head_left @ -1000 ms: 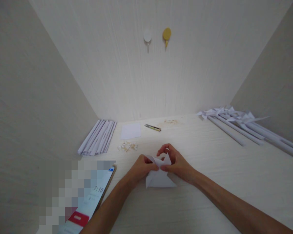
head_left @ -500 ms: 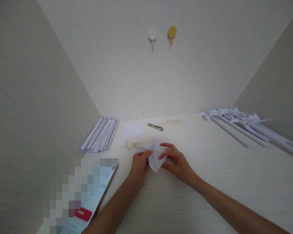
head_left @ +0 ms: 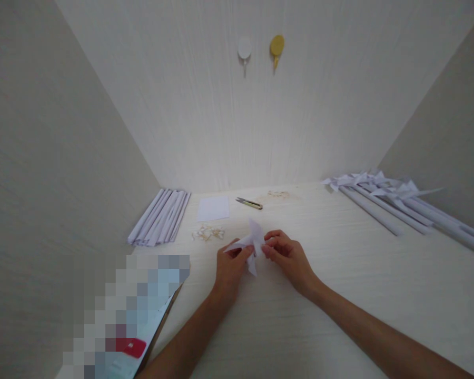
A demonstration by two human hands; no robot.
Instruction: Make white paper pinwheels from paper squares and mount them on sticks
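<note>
A white paper pinwheel [head_left: 256, 231], its blades folded inward, is held above the table. My left hand [head_left: 232, 260] pinches it near the centre, thumb on top, the fingers beneath partly hidden. At the pinwheel's right side my right hand [head_left: 286, 258] is closed, with thumb and fingertips pressed together on a blade edge. Just behind and left of my left hand lies a small pile of short pale pieces [head_left: 208, 232]. Beyond that are a square white paper sheet [head_left: 213, 209] and a pair of thread snips [head_left: 249, 203].
Rolled paper sticks [head_left: 160, 217] lie at the left. Paper pinwheels on sticks [head_left: 391, 197] are stacked at the right. A partly blurred box or screen [head_left: 158, 326] is by my left forearm. More small pieces [head_left: 278, 194] lie near the wall, which bears two hooks [head_left: 277, 46].
My right hand has closed from loosely spread fingers to a pinch at the pinwheel's right edge. The paper's right flap has folded inward, and the left thumb has moved to the centre.
</note>
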